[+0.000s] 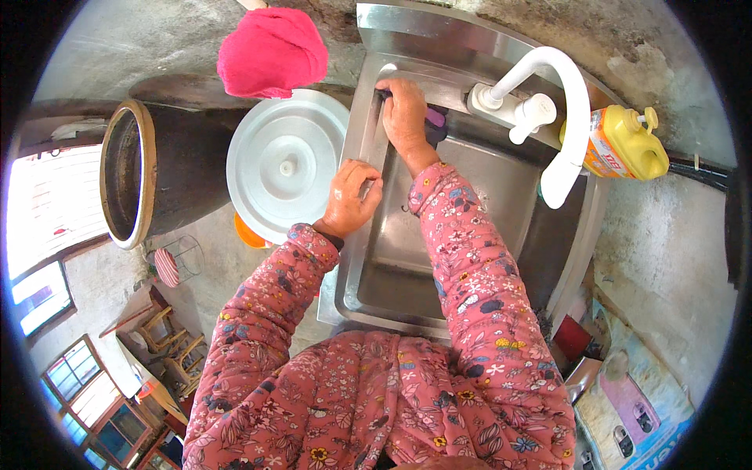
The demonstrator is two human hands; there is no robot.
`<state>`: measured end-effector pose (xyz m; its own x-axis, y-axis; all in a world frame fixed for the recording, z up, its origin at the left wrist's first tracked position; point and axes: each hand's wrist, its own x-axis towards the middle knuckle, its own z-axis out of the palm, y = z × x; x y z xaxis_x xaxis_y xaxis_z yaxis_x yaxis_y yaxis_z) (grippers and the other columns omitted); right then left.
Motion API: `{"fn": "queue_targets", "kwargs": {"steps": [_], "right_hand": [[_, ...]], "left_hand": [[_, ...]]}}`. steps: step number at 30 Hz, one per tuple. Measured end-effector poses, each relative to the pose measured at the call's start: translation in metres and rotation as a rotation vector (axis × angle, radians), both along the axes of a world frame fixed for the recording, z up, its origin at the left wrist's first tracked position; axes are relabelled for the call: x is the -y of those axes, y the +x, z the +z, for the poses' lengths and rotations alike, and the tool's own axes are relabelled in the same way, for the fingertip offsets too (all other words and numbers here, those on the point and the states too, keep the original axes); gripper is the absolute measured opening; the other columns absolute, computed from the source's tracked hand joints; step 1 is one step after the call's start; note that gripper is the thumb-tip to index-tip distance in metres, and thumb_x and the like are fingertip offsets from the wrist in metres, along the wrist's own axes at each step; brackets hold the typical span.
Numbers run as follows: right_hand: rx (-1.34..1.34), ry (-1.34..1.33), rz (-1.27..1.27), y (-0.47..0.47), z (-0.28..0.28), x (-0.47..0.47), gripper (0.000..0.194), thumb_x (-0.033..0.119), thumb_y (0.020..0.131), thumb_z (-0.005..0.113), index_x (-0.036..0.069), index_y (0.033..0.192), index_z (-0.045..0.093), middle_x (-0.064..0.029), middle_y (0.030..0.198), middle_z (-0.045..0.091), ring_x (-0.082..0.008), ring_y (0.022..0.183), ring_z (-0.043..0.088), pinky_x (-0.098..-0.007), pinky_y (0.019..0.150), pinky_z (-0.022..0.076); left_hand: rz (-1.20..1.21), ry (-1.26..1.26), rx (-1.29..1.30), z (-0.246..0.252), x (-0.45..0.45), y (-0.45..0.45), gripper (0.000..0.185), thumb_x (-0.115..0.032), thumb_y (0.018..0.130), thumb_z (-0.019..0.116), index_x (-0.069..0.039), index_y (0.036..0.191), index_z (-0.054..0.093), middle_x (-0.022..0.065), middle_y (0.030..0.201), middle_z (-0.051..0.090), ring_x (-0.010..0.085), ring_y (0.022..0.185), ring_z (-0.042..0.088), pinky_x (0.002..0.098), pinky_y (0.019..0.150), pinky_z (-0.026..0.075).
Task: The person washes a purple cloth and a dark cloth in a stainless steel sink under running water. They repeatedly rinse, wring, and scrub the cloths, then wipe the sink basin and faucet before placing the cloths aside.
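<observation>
Before me is a stainless steel sink (470, 194) with a white faucet (534, 76) on its back ledge. My right hand (405, 111) is bent over the sink's back left corner, its fingers on something dark that is mostly hidden. Just beside that hand, a purple and dark item (435, 118) lies at the basin's back edge. My left hand (351, 197) rests on the sink's left rim, fingers curled, with no object seen in it; whether it grips the rim cannot be told.
A round pale lid (288, 167) sits left of the sink, beside a large dark jar (188, 167). Above it hangs a pink cloth (273, 51). A yellow detergent jug (623, 143) stands behind the faucet at the right. An orange container (248, 230) shows under the lid.
</observation>
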<state>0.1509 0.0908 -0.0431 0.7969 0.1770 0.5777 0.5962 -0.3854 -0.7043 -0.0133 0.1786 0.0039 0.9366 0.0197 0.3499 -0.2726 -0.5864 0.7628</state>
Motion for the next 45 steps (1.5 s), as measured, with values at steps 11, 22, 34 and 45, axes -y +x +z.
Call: {"fn": "queue_targets", "kwargs": {"steps": [11, 22, 34, 45], "right_hand": [[-0.485, 0.068, 0.191, -0.081, -0.024, 0.13, 0.023, -0.008, 0.071, 0.05, 0.003, 0.087, 0.062, -0.0115, 0.088, 0.063, -0.0313, 0.086, 0.061, -0.0409, 0.083, 0.0478], [-0.622, -0.732, -0.468, -0.076, -0.156, 0.14, 0.083, 0.063, 0.078, 0.061, 0.022, 0.145, 0.034, -0.0309, 0.148, 0.017, -0.0572, 0.13, 0.022, -0.0644, 0.103, 0.0259], [-0.39, -1.063, 0.373, -0.137, -0.131, 0.181, 0.022, 0.012, 0.072, 0.063, 0.008, 0.093, 0.065, -0.0159, 0.123, 0.053, -0.0362, 0.102, 0.057, -0.0474, 0.082, 0.0503], [-0.929, -1.002, -0.445, -0.176, -0.109, 0.265, 0.044, 0.026, 0.078, 0.072, 0.003, 0.111, 0.056, -0.0254, 0.114, 0.051, -0.0425, 0.101, 0.056, -0.0475, 0.086, 0.0483]], "left_hand": [[0.03, -0.021, -0.013, -0.001, -0.001, 0.0, 0.012, 0.003, 0.075, 0.061, -0.002, 0.083, 0.054, 0.0135, 0.08, 0.056, 0.0325, 0.074, 0.054, 0.0399, 0.068, 0.044], [0.003, 0.041, -0.031, -0.002, -0.001, 0.004, 0.013, 0.003, 0.073, 0.064, -0.003, 0.081, 0.056, 0.0118, 0.077, 0.057, 0.0314, 0.072, 0.054, 0.0383, 0.064, 0.044], [-0.035, 0.067, -0.017, -0.001, -0.001, 0.006, 0.012, 0.003, 0.073, 0.064, -0.004, 0.078, 0.057, 0.0113, 0.075, 0.057, 0.0309, 0.069, 0.054, 0.039, 0.064, 0.044], [-0.017, 0.068, -0.037, 0.0, -0.001, 0.006, 0.011, 0.003, 0.073, 0.065, -0.003, 0.079, 0.057, 0.0106, 0.075, 0.059, 0.0283, 0.069, 0.055, 0.0369, 0.062, 0.045]]}}
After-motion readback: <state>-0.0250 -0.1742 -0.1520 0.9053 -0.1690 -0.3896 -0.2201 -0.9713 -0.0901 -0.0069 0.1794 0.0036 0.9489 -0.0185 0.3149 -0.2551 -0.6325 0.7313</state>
